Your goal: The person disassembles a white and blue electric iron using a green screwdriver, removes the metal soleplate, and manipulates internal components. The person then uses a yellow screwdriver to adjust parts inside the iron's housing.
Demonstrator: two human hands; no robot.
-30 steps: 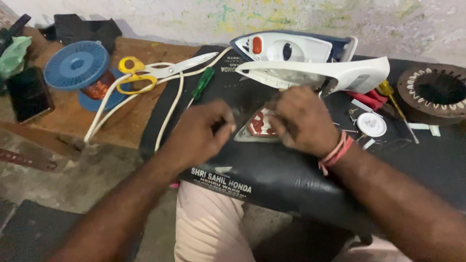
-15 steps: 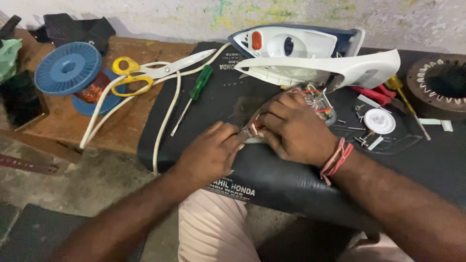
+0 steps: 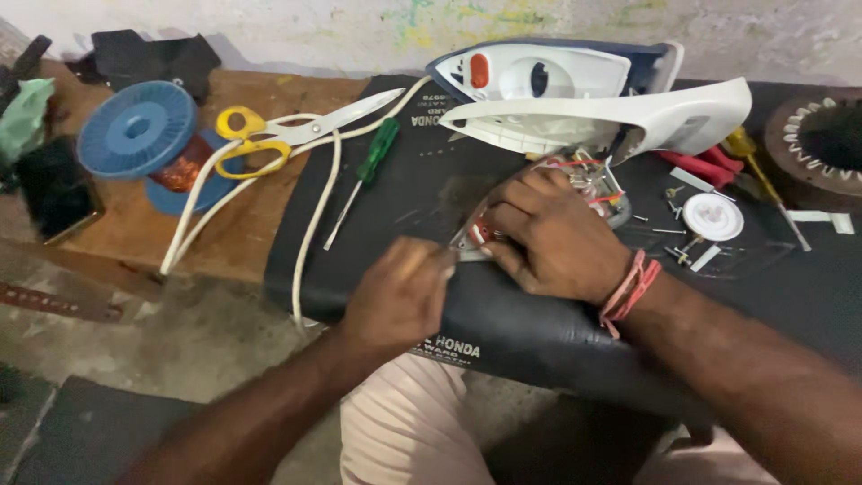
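Note:
On a black padded seat cover (image 3: 539, 323) lies an opened clothes iron: its white and blue top shell (image 3: 575, 90) rests at the back, and its metal base with red wires (image 3: 593, 184) sits under my hands. My right hand (image 3: 548, 238) presses down on the base, fingers curled over its near edge. My left hand (image 3: 400, 292) is closed at the tip of the base, pinching something too small and hidden to identify.
A green-handled screwdriver (image 3: 364, 175), yellow-handled scissors (image 3: 287, 135), a white cord (image 3: 319, 211) and a blue wire spool (image 3: 139, 130) lie to the left. Red pliers (image 3: 700, 166), a white round knob (image 3: 712, 216), screws and a motor stator (image 3: 822, 144) lie to the right.
My left hand has slid toward me, off the base's middle to its near tip. My right hand has shifted slightly right over the base. The view has tilted a little.

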